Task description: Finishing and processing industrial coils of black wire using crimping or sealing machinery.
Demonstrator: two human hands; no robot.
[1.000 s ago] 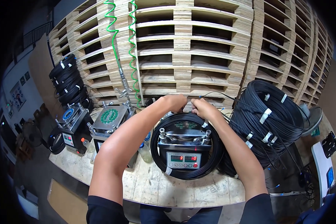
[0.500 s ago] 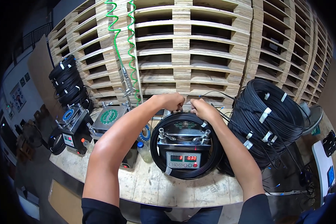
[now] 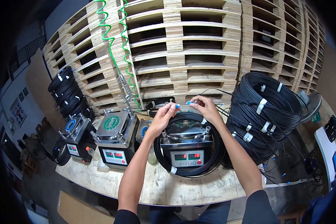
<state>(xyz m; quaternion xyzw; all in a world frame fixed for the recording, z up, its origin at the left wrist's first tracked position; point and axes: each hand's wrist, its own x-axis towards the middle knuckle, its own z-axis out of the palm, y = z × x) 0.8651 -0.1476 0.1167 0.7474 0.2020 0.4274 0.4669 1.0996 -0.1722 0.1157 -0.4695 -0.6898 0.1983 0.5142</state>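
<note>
My left hand (image 3: 163,118) pinches a small blue cap (image 3: 177,106) between thumb and fingertip. Just across a narrow gap, my right hand (image 3: 206,109) is closed on a blue-tipped cable end (image 3: 190,103); its cable is mostly hidden by the fingers. Both hands are raised over the back of a polishing machine (image 3: 186,145) with a lit control panel (image 3: 187,159). A coil of black cable (image 3: 158,158) loops around this machine, bound with white tape, and passes below the panel.
To the left stand a second polishing machine (image 3: 115,158) and a third one (image 3: 73,139). Tall stacks of black cable coils (image 3: 246,112) crowd the right. Behind the table (image 3: 156,192), wooden pallets (image 3: 174,48) rise like a wall, with an air gun (image 3: 126,87) hanging from a green hose.
My left hand has moved down and left, and its forearm has swung right, uncovering the middle machine's panel. Blue pieces now show at both hands' fingertips. The view has shifted slightly.
</note>
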